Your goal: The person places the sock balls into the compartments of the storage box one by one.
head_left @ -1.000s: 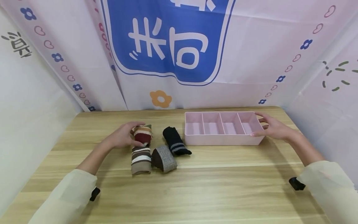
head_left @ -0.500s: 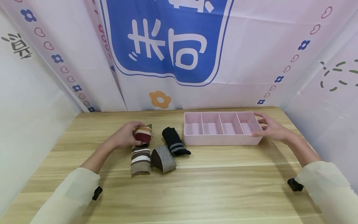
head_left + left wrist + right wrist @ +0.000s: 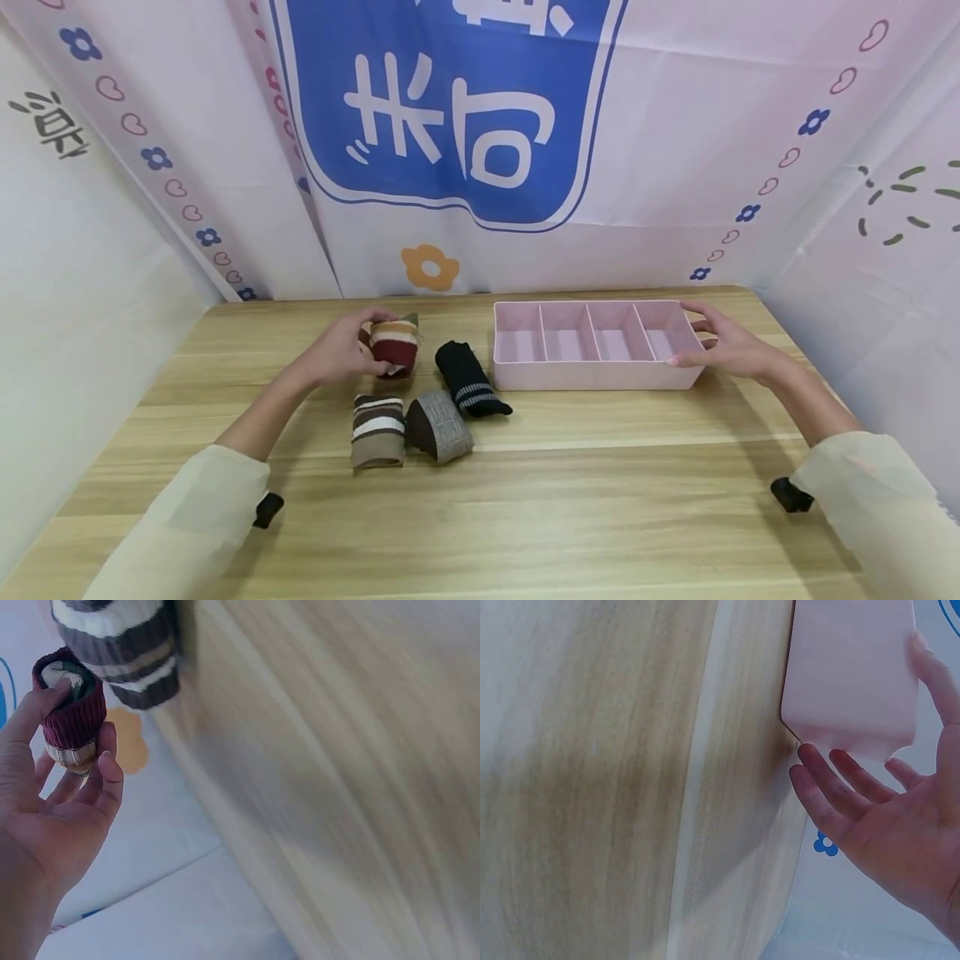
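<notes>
Head view alone shows dividers (image 3: 596,332) — left hand (image 3: 342,348) pinching maroon-banded sock (image 3: 395,352), right hand (image 3: 731,343) gripping pink box (image 3: 592,375).

Head view bright, soft shadows on table (image 3: 570,525); wrist views dimmer, left one blurred across table.

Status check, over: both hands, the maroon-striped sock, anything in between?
Left hand holds maroon-striped sock. Right hand grips pink box by its end. Black sock lies between held sock and box.
</notes>
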### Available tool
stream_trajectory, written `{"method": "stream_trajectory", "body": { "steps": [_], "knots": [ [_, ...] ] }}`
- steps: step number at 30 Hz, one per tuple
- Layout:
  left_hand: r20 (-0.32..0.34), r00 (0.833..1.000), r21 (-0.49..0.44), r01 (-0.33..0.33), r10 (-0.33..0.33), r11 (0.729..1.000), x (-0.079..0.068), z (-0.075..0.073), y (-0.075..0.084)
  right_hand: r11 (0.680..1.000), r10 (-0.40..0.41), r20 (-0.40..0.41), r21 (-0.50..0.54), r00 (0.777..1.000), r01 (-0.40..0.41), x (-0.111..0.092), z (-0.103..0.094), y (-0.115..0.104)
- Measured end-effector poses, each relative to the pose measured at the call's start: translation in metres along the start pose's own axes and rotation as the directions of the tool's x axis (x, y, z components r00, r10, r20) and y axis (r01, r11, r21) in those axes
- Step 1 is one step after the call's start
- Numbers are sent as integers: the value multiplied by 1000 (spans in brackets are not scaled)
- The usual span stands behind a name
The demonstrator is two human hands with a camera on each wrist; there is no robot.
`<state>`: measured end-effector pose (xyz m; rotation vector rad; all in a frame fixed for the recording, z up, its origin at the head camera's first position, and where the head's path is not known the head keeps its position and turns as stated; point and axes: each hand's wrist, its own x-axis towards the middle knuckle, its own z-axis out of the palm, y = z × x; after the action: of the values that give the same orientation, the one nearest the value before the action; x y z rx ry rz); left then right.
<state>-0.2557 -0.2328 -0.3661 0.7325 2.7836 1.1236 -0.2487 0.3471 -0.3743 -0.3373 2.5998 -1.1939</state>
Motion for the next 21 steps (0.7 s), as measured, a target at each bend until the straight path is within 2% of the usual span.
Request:
{"method": "stream_trajectory", "body": {
  "steps": [7,11,14,21],
  "knots": [
    [-14,1000,-38,-27,27,999,7,3,19,1000,-11,0,12,1000,11,1,0,0],
    [-16,998,-68,-66,65,995,13,6,29,1000,-12,-1,18,1000,12,1,0,1],
    [-11,998,-93,-66,65,993,17,10,37,1000,-13,1,21,1000,13,0,0,0],
    [-21,996,-90,-83,82,992,25,17,49,1000,-5,6,25,1000,5,-2,0,-2]
  ]
}}
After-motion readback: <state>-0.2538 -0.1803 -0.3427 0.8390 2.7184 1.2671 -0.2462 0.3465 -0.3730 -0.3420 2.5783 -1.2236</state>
